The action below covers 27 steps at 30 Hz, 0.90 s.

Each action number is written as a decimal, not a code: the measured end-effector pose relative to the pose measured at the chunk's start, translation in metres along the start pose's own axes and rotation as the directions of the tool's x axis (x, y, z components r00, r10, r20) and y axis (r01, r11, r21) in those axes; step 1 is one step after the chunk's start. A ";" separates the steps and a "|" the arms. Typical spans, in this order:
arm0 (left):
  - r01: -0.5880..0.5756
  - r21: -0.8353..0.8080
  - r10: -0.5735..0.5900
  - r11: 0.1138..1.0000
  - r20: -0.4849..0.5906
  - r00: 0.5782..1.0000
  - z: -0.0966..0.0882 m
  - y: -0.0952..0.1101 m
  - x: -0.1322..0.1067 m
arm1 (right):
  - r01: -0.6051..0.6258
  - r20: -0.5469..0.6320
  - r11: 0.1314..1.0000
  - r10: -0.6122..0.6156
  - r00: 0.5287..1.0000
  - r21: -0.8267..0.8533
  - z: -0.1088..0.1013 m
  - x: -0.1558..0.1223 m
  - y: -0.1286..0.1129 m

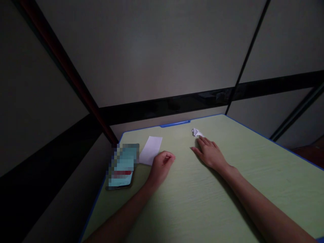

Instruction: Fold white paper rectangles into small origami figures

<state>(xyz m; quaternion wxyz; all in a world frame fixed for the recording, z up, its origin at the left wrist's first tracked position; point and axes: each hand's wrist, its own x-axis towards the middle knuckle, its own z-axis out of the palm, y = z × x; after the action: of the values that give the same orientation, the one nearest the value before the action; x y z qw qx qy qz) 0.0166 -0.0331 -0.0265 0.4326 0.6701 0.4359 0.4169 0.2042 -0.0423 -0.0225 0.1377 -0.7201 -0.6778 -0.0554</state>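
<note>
A small white folded-paper figure (196, 132) lies toward the far side of the table. The fingertips of my right hand (209, 152) are at its near edge; that hand lies palm down, open, with the thumb held apart. Curled closed, my left hand (162, 164) rests at the middle left, thumb and fingertips together, and nothing shows in it. Just behind it is a white sheet of paper (151, 148), whose lower right corner is partly hidden by the hand.
A phone (123, 165) with a blurred-out screen lies at the table's left edge. The pale green table (177, 202) has a blue rim and a blue strip (175, 124) at its far edge. Behind stands a cabinet panel (162, 50) with a glossy black band.
</note>
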 end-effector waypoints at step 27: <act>-0.442 0.774 0.078 0.452 0.460 0.885 -0.092 0.013 -0.002 | 0.182 0.045 0.983 -0.183 0.982 0.028 -0.007 -0.005 -0.005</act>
<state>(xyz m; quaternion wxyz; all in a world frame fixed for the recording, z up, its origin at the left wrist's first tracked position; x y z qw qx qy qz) -0.0667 -0.0188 0.0113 0.0399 0.9180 0.3874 0.0746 0.1998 -0.0489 -0.0167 0.1245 -0.6543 -0.7447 -0.0429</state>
